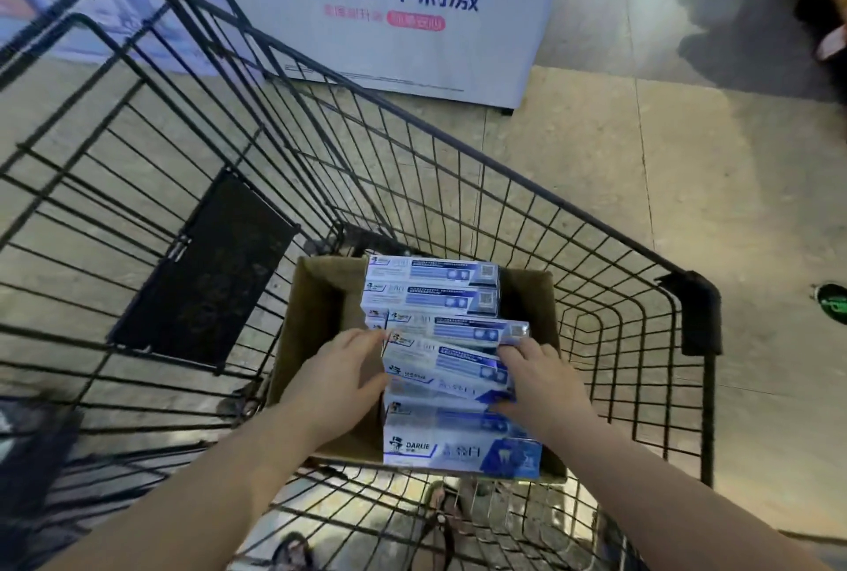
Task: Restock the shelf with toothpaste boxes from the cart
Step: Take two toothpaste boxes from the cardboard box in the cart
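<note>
**A:** Nearest first. What's by the cam?
**B:** Thru the wire bottom of the cart (504, 167), a foot in a sandal (441, 518), blurry. Both forearms come in over the cart's near edge.

**A:** Hands?
**B:** Apart, one at each end of the same item. Left hand (341, 371) has thumb + fingers round the left end of a tilted toothpaste box (447, 369). Right hand (541, 380) pinches its right end, fingers on top, thumb on the near side.

**A:** Rest of the stock?
**B:** All in an open cardboard carton (316, 309) on the cart floor, at the near end, closer to the right wall. Front toothpaste box (458, 451) is by the carton's near wall, "DARLIE" face twd the cam. The tilted one sits just behind and above it. Behind that, more toothpaste boxes (431, 270) run back to the carton's far wall, QR-code sides up. The whole lot sits nearer the carton's right wall than its left.

**A:** Further out?
**B:** Black flap panel (206, 272) against the wire on the cart's left side. Past the far rim, a white banner (389, 11) w/ blue Chinese text stands on the beige tiled floor (687, 158).
</note>
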A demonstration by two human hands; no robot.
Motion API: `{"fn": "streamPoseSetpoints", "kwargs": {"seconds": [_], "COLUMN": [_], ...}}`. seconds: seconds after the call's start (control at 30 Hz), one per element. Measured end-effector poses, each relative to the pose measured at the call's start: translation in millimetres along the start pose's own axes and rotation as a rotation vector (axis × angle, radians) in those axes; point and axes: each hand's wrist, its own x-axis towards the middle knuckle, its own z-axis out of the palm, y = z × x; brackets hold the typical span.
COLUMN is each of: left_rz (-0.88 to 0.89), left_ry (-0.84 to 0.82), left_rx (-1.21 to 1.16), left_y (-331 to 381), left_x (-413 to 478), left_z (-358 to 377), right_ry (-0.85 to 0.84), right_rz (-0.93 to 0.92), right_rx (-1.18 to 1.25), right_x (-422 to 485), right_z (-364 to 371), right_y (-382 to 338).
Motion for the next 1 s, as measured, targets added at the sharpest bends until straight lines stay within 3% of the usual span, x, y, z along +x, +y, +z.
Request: {"fn": "streamPoseSetpoints", "kwargs": {"seconds": [0.1,0.37,0.53,0.87,1.0], "left_rz": [-0.023,0.019,0.071,0.077,0.088], "left_ry": [0.027,0.014,-0.040,0.103,0.087], "left_rx": [0.009,0.127,0.265,0.385,0.265], "left_y": [-10.9,6.1,8.4,-11.5,-7.4], "left_x": [1.8,34.9,68.6,77.1,72.3], "left_z": [-1.0,8.1,30.2,51.2,44.1], "right_ry": [-0.004,0.204,0.293,0.276,0.286], "right_rz": [0.033,0.144,0.195,0.174,0.159], "right_rx": [0.209,0.492,0.525,0.592,0.585], "right_x": [-7.0,-50.7,-49.0,-36.6,-35.5], "right_z": [0.8,-33.7,-44.0,-27.5,-32.2], "right_y": [-0.3,39.9,61.1,61.1,57.6]}}
